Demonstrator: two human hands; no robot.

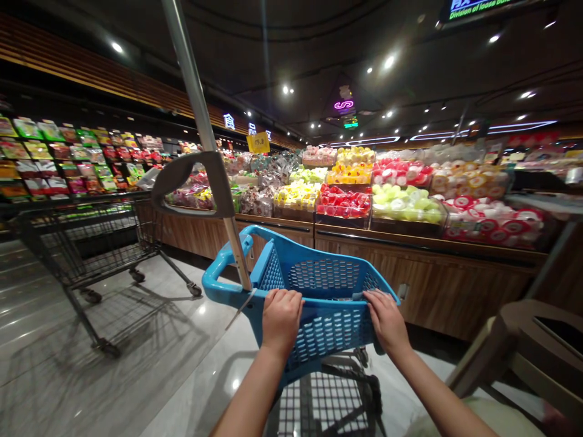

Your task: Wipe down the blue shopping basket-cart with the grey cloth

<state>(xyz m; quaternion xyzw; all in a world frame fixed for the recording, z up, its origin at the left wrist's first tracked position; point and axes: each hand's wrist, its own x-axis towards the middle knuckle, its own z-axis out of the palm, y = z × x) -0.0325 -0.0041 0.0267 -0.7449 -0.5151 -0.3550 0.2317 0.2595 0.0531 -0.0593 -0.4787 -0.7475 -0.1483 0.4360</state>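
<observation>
A blue plastic shopping cart (334, 334) with perforated walls stands sideways in front of me. My left hand (281, 321) is closed over its near rim, left of the middle. Farther right, near the corner, my right hand (388, 321) grips the same rim with its fingers bent over the edge. A metal pole (195, 100) with a grey loop handle (186, 185) rises at the cart's left end. Most of the basket's floor is hidden by the near wall. Under the basket, a dark lower frame with wheels shows.
Beyond the cart, a wood-fronted counter (291, 233) carries clear bins of wrapped sweets (344, 200) in several colours. A black wire cart (98, 243) stands at left. On the right is a brown stool (528, 328) with a dark flat device on top. Packaged goods (68, 152) line the far-left shelves.
</observation>
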